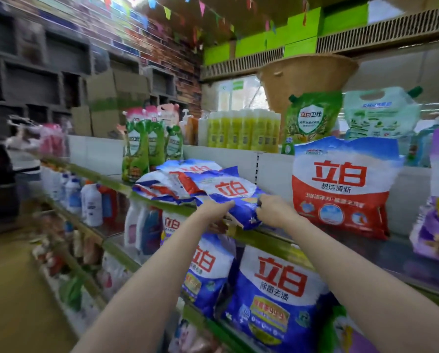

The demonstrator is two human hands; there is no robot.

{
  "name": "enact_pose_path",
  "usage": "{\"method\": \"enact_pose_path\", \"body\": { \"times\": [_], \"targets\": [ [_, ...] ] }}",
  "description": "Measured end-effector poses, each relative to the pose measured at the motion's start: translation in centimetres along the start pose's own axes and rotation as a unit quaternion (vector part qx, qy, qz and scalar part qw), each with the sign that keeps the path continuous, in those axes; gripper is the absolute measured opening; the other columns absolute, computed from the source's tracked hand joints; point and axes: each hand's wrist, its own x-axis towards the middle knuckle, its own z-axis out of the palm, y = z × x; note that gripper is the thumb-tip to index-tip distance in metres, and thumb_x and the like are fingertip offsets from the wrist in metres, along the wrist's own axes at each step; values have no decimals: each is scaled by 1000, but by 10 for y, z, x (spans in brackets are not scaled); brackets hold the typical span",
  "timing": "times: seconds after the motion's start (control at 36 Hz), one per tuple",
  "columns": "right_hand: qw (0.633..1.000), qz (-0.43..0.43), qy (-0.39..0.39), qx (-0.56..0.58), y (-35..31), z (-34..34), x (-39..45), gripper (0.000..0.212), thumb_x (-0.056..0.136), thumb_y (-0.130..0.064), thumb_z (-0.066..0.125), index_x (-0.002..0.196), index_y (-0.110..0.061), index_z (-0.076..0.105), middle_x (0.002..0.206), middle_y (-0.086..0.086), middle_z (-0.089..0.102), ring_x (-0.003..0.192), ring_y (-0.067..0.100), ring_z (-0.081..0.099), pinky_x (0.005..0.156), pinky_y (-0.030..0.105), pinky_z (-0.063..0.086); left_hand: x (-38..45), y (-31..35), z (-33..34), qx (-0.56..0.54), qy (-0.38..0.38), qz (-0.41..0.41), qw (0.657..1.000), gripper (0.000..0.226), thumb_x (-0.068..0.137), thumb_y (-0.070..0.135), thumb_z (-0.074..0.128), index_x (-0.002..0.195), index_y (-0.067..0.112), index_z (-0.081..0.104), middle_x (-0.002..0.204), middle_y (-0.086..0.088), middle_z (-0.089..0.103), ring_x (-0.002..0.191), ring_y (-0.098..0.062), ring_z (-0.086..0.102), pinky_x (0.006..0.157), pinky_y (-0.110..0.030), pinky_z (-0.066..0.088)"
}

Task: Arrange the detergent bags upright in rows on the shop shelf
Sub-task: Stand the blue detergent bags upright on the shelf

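Lifting the top bag [235,197] from a flat pile on the shop shelf [272,240], both hands at its near end.

We see the left hand [217,208] slid under the bag's near left corner, fingers together and reaching forward, while the right hand [273,210] curls over the near right edge and pinches the blue film; taking both corners, we judge, lets the slack bag swing up onto its base. We count one red-and-white bag [342,186] already upright at the right, probably the start of a row. The pile [177,184] lies flat near the shelf's front edge and holds at least three bags; its exact number cannot be told. On the shelf below, three blue bags [272,299] stand upright.
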Motion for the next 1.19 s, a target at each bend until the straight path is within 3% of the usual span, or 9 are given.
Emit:
{"method": "enact_pose_path", "body": {
  "times": [0.11, 0.19, 0.47, 0.58, 0.67, 0.78, 0.97, 1.08, 1.19],
  "targets": [
    [999, -8, -18, 44, 11, -8, -5, 34, 92, -15, 38, 120, -18, 57, 131, 13, 56, 117, 29, 52, 92, 31, 42, 21, 0, 21, -50, 46, 6, 998, 74, 77, 53, 63, 125, -2, 51, 120, -21, 62, 108, -35, 61, 93, -43, 51],
    [998, 4, -20, 60, 21, -14, -15, 33, 94, -17, 41, 123, -15, 56, 130, 14, 57, 117, 31, 53, 93, 31, 41, 20, 3, 32, -23, 121, 18, 992, 62, 85, 43, 60, 126, -3, 51, 132, -19, 54, 123, -35, 49, 102, -37, 43],
    [982, 109, 10, 155, 42, -21, -8, 47, 96, -37, 47, 128, -1, 49, 130, 16, 56, 117, 32, 53, 92, 31, 43, 49, 23, 7, -107, 204, 118, 966, 27, 85, 21, 63, 106, 5, 59, 110, -14, 64, 107, -32, 58, 90, -38, 45],
    [881, 106, 3, 462, 40, -21, 7, 38, 88, -31, 64, 119, -12, 51, 112, 0, 60, 93, 16, 61, 70, 22, 50, 69, 22, -21, -241, 161, 155, 944, 11, 83, 16, 61, 74, 17, 56, 103, -16, 67, 98, -36, 64, 88, -53, 51],
    [803, 68, -49, 590, 36, -21, 21, 53, 68, -22, 80, 116, -12, 59, 115, 6, 68, 96, 22, 67, 86, 36, 55, 69, 26, -34, -317, 137, 179, 921, 5, 88, 6, 57, 89, 9, 61, 98, -14, 64, 88, -30, 63, 83, -45, 54],
    [807, 40, 26, 589, 22, -29, 41, 38, 67, -3, 77, 103, -11, 64, 102, 8, 73, 84, 20, 70, 79, 36, 57, 81, 40, -42, -367, 92, 207, 902, 11, 91, 0, 52, 92, 10, 56, 87, -8, 61, 72, -21, 59, 66, -32, 50],
    [869, 127, 322, 354, 6, -46, 75, 42, 79, -19, 74, 114, -10, 54, 113, 7, 65, 106, 28, 59, 86, 35, 44, 119, 77, -42, -112, 41, 214, 969, 48, 92, 12, 55, 137, 2, 42, 121, -14, 56, 112, -26, 54, 95, -32, 41],
    [889, 191, 336, 244, 5, -39, 92, 37, 85, -22, 67, 114, -7, 49, 117, 14, 63, 108, 34, 58, 83, 37, 44, 134, 73, -40, -48, 51, 227, 971, 38, 88, 8, 56, 126, 3, 52, 105, -15, 59, 95, -25, 57, 75, -30, 44],
    [907, 205, 298, 218, 9, -24, 111, 39, 84, -22, 68, 115, -6, 51, 116, 16, 63, 108, 35, 58, 82, 38, 44, 151, 57, -42, 78, 74, 244, 964, 32, 87, 10, 54, 118, 7, 57, 117, -13, 63, 111, -27, 57, 86, -28, 43]
  ]
}}
